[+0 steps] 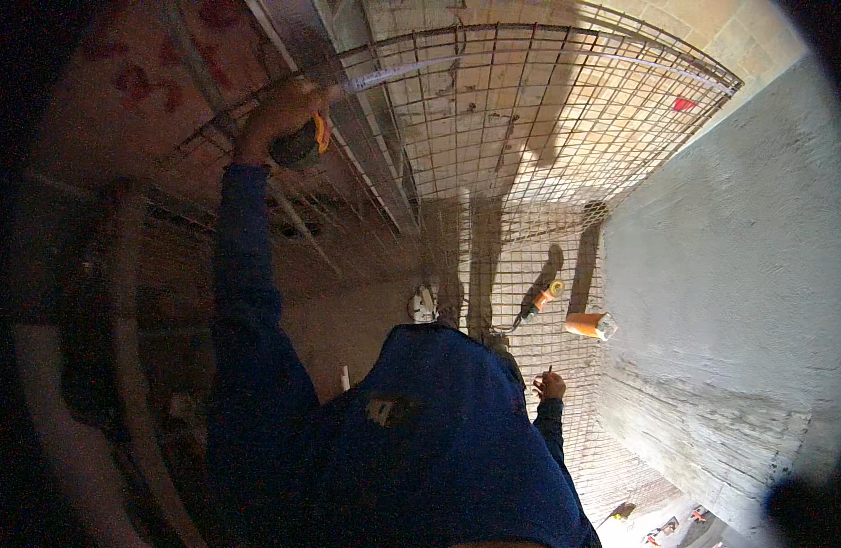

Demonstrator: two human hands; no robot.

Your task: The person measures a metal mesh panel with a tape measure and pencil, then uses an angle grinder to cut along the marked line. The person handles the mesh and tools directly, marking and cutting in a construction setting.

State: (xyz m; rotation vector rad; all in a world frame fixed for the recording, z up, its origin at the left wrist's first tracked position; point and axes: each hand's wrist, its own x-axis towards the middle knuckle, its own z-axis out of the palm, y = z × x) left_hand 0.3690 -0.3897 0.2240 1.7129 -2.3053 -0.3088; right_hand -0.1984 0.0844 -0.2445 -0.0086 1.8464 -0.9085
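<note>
My left hand [288, 108], raised at the upper left, is closed around a black and orange tape measure [300, 148]. Its pale blade [411, 68] runs out to the right along the upper part of a metal wire mesh [494, 100]. Low on the right, my right hand [550, 384] is held beside my body with its fingers curled. A thin dark stick-like thing pokes up from them, too small to name. Ahead of that hand, an orange power tool with a yellow disc, apparently an angle grinder [543, 300], lies on the mesh.
An orange cylinder-shaped object [588, 325] lies against the grey plastered wall [731, 256] on the right. Metal channels [315, 55] stand at the upper left. A red piece [683, 104] shows at the mesh's far right end. The left side is dark.
</note>
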